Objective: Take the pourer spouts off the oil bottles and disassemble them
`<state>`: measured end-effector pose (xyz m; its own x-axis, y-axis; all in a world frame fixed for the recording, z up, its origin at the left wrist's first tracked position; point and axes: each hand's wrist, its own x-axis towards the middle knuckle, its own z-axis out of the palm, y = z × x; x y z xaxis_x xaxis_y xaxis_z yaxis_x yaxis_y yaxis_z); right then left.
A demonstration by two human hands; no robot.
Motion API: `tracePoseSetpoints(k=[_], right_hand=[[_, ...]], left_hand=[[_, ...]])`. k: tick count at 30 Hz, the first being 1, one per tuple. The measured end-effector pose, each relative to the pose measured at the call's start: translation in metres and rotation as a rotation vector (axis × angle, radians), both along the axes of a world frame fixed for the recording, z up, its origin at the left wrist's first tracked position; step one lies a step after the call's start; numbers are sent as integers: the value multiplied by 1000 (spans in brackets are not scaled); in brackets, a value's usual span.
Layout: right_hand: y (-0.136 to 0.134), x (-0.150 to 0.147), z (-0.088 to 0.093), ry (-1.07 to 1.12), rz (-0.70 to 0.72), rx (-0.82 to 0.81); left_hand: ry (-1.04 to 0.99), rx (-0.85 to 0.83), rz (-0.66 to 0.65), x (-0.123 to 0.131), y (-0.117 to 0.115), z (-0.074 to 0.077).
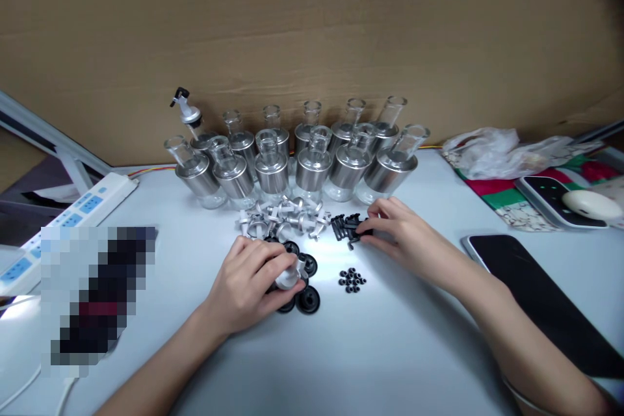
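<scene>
My left hand [253,276] is closed around a silver pourer top [288,278], holding it above several round black caps [308,299]. My right hand [394,231] reaches into a small pile of black lever pieces [345,226], its thumb and fingertips pinched on one black lever [364,229]. The fingers partly cover that lever. More silver pourer tops [283,218] lie heaped between the hands and the bottles. A cluster of small black plugs [351,280] sits on the table to the right of the caps.
Two rows of glass bottles with metal sleeves [312,166] stand behind the parts; one at back left carries a fitted pourer [188,107]. A power strip [73,221] and a blurred-out device [102,299] are left. A dark phone-like slab [541,299] and a plastic bag [507,149] are right.
</scene>
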<state>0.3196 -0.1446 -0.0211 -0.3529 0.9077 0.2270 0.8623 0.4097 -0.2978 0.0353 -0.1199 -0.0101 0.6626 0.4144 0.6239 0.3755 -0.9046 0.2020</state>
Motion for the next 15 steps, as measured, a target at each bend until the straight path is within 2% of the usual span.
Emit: tracePoseSetpoints(k=[6, 10, 15], right_hand=[[0, -4, -2, -3, 19, -34], [1, -3, -3, 64, -7, 20], [3, -1, -11, 85, -52, -3]], left_hand=[[-3, -6, -12, -1, 0, -1], [-9, -11, -26, -1, 0, -3], [-16, -9, -38, -1, 1, -4]])
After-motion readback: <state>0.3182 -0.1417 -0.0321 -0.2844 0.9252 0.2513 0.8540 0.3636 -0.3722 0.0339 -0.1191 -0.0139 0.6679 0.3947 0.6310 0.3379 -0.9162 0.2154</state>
